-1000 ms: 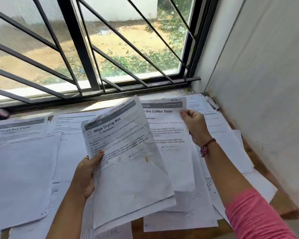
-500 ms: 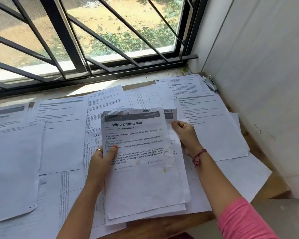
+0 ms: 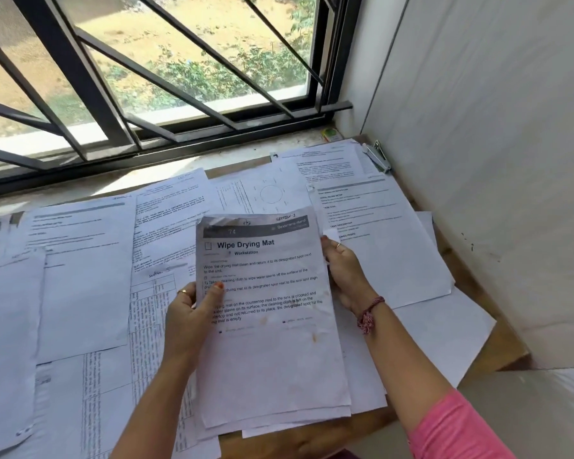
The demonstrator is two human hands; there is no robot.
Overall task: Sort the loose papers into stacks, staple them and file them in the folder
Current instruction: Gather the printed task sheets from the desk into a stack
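Both hands are gripping a thin stack of white printed A4 sheets [image 3: 272, 326], top pg headed "Wipe Drying Mat". The left hand [image 3: 189, 323] is pinching the stack's left edge, thumb lying on the front, fingers curled behind. The right hand [image 3: 343, 276] is holding the right edge, thumb at the margin, fingers behind; a red thread bracelet [image 3: 370, 314] is sitting on that wrist. The stack is hovering tilted, approx. centre over the brown wooden desk [image 3: 458, 270], which is lying under many loose white printed pages [image 3: 80, 276]. A silver metal stapler [image 3: 376, 155] is resting at the far right corner by the wall, w/ a small green-yellow box [image 3: 330, 134] near it on the sill.
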